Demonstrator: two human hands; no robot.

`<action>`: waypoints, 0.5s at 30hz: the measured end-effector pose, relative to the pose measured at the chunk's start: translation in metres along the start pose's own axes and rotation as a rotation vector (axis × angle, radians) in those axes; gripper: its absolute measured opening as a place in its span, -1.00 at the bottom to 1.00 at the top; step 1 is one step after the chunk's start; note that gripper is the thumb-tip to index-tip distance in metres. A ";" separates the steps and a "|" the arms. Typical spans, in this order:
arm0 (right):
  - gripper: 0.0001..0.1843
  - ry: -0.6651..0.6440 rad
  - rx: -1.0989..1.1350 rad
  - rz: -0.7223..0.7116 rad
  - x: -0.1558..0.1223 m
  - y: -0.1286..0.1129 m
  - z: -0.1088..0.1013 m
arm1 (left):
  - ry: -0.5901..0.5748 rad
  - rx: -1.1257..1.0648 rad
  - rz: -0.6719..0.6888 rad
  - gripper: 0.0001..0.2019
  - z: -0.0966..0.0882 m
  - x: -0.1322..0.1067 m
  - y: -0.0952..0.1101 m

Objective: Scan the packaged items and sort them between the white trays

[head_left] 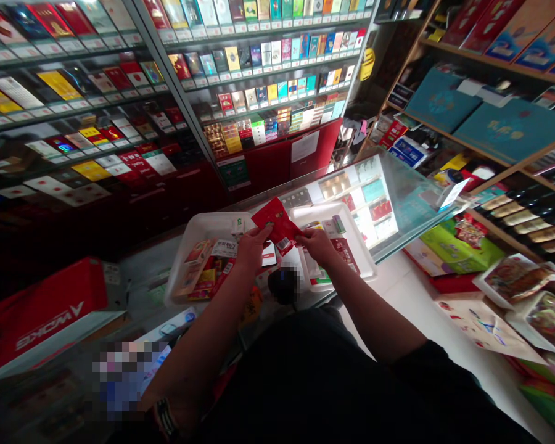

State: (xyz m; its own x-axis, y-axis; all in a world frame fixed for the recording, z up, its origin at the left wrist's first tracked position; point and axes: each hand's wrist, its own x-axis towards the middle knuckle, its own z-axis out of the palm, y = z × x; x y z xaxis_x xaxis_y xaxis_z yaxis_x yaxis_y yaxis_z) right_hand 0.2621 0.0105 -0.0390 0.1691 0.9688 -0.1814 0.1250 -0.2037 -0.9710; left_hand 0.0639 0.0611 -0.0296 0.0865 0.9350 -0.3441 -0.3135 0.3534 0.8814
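Observation:
A small red packet (274, 221) is stretched between both my hands above the counter. My left hand (253, 245) pinches its left side, with the thumb on the front. At its lower right corner, the fingers of my right hand (318, 245) are closed on the packet. Under my left hand stands a white plastic bin (178, 271) holding several boxes and packets. A second white tray (369, 266) lies beneath my right hand, with dark red packets and small boxes inside. Between the two containers, a phone-like object with a white screen (269, 255) is partly hidden.
A glass counter (398, 203) runs to the right. Shelves of cigarette packs (259, 55) rise ahead. On the left sits a red box (50, 308). Wooden shelves with teal boxes (513, 129) and packaged goods (509, 283) line the right side.

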 end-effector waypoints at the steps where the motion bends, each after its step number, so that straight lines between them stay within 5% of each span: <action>1: -0.54 0.006 -0.060 -0.011 0.002 0.001 -0.001 | 0.014 0.031 0.015 -0.48 -0.003 0.000 0.000; 6: -0.59 0.030 -0.318 -0.002 0.004 0.004 -0.002 | 0.013 0.075 0.054 -0.49 -0.015 0.001 0.005; 15: -0.82 0.045 -0.333 -0.087 0.000 0.019 0.004 | -0.058 0.065 0.089 -0.59 -0.033 -0.012 0.002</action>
State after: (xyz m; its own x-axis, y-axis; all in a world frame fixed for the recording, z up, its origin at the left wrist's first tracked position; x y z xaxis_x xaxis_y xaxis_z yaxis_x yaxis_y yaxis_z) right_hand 0.2609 0.0071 -0.0577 0.1860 0.9788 -0.0855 0.4518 -0.1625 -0.8772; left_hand 0.0308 0.0494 -0.0340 0.1158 0.9624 -0.2456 -0.2607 0.2680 0.9275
